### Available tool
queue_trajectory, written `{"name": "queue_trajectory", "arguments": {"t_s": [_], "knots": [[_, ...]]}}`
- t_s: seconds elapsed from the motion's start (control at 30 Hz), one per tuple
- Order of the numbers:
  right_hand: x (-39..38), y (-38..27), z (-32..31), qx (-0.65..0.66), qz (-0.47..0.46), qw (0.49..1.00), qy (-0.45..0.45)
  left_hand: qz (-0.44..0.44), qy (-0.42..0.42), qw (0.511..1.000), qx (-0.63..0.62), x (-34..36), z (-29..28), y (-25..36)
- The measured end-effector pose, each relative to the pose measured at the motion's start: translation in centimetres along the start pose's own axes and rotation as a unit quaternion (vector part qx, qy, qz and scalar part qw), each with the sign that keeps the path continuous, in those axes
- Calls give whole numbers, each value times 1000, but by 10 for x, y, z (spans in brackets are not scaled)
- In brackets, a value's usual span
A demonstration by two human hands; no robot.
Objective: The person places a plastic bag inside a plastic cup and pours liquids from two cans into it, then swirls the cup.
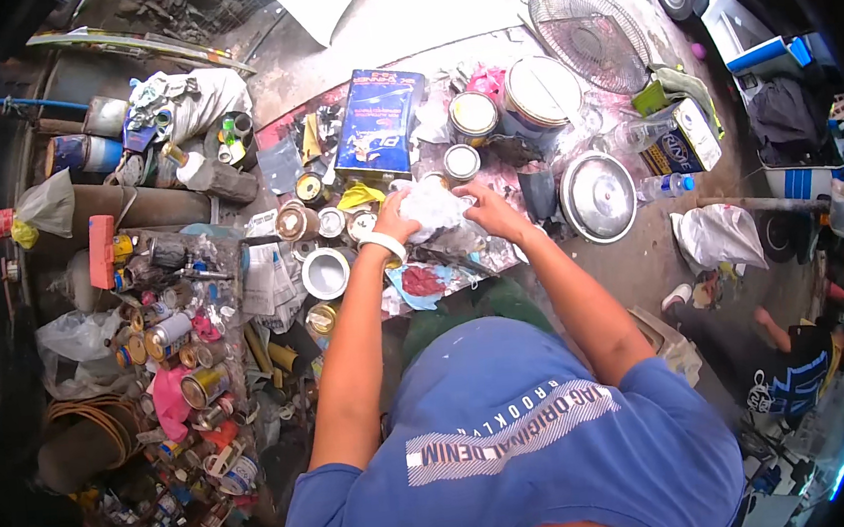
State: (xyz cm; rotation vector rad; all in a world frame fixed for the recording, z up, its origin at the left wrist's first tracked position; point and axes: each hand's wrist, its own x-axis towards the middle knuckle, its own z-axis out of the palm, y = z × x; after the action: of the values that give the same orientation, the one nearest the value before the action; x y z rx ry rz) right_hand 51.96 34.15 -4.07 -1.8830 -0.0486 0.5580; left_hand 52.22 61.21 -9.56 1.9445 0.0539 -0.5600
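A crumpled white sheet, paper or plastic (435,205), sits between my two hands at the middle of the cluttered work surface. My left hand (393,221), white band at the wrist, grips its left side; my right hand (491,212) has curled fingers on its right side. Just beyond are a small light-lidded can (461,163) and a blue rectangular tin (379,117). A yellow crumpled piece (363,193) and an open white-lined tin (325,273) lie to the left. Blue paper with a red stain (424,281) is below my hands.
Many paint cans (169,336) crowd the left side. A lidded pail (540,93), round metal lid (598,198), fan guard (588,33) and plastic bottle (664,186) are at right. A co-worker (792,362) is at the lower right, near a vehicle (795,171).
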Motion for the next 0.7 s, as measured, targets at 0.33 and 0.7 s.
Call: {"name": "queue_trajectory", "arguments": {"t_s": [0.33,0.7], "knots": [[15,24,13,89,31,995,11,-22,177,982,61,-26,13,30],[8,32,12,134,52,989,-18,26,337,937,86,-28,88,60]]}}
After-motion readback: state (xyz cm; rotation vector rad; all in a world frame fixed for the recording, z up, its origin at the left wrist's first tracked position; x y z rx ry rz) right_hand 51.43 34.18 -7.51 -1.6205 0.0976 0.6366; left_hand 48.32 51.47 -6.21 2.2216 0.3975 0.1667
